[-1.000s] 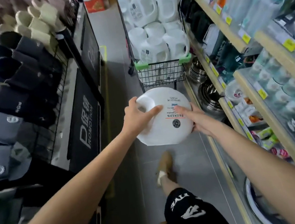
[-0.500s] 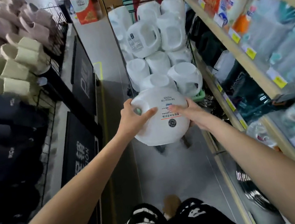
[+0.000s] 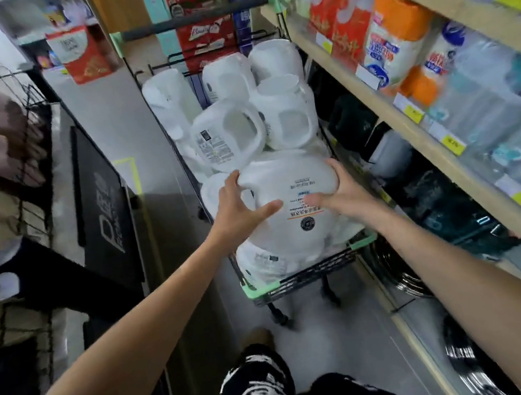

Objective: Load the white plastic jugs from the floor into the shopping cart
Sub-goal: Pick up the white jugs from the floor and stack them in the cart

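Head camera, our only view: a second ago we carried the white plastic jug (image 3: 290, 199) over the open aisle floor (image 3: 346, 338), well short of the shopping cart (image 3: 263, 289). Half a second ago it had reached the cart's near end. Now it sits inside the basket's outline, above the green-cornered near rim and over the other jugs (image 3: 229, 136) piled there. We judge that the carry is over and that setting down and letting go are what remains for this jug. We cannot tell whether it already touches the jugs beneath or hangs just above them.

We hold the jug between both hands. Our left hand (image 3: 238, 215) clasps its left side near the handle, with the fingers (image 3: 231, 185) spread wide over the upper shoulder and the thumb lying across the labelled face. Our right hand (image 3: 346, 196) clasps the right side the same way: its fingers wrap the far edge and its thumb points in toward the label. The two thumbs nearly meet on the jug's face.

The cart looks almost full, with jugs stacked from the far push bar to the near rim. It stands just beside the store shelf (image 3: 413, 121) on our right. We see no jugs on the floor from here.
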Demonstrator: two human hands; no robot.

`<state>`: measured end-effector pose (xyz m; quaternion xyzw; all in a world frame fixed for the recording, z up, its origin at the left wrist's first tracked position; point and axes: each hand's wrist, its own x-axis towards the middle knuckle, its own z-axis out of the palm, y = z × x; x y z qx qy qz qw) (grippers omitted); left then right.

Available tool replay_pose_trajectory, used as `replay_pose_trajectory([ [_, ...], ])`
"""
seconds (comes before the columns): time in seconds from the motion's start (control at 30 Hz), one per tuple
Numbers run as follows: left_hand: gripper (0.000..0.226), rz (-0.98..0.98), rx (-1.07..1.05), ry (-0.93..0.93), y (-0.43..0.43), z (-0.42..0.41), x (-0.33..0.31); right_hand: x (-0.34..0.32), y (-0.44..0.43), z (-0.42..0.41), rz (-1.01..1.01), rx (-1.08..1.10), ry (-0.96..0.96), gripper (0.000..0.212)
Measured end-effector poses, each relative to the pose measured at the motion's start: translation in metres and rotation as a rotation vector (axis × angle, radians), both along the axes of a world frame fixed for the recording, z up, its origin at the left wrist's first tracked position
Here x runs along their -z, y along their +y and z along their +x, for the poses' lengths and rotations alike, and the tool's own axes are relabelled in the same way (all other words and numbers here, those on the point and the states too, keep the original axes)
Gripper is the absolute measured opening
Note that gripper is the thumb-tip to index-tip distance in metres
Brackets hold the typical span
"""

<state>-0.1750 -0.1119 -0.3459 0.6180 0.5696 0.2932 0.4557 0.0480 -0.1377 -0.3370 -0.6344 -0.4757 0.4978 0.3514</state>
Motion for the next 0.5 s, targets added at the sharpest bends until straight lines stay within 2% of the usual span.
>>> replay_pose_trajectory([
  [0.1, 0.111, 0.035, 0.085, 0.045, 0.052, -0.001, 0.007, 0.002, 0.035, 0.0, 0.027, 0.051, 0.019, 0.113],
  [0.23, 0.114, 0.032, 0.206, 0.103, 0.102, 0.002, 0.02, 0.005, 0.07, 0.0, 0.069, 0.115, -0.047, 0.105],
  [0.33, 0.117, 0.005, 0.243, 0.129, 0.122, 0.003, 0.036, 0.016, 0.091, 0.0, 0.065, 0.087, -0.172, 0.111],
  [0.4, 0.114, 0.013, 0.264, 0.157, 0.129, 0.002, 0.045, 0.022, 0.102, -0.001, 0.022, 0.046, -0.234, 0.113],
  [0.5, 0.107, 0.031, 0.254, 0.169, 0.14, 0.002, 0.05, 0.023, 0.117, -0.001, -0.012, 0.039, -0.26, 0.106],
])
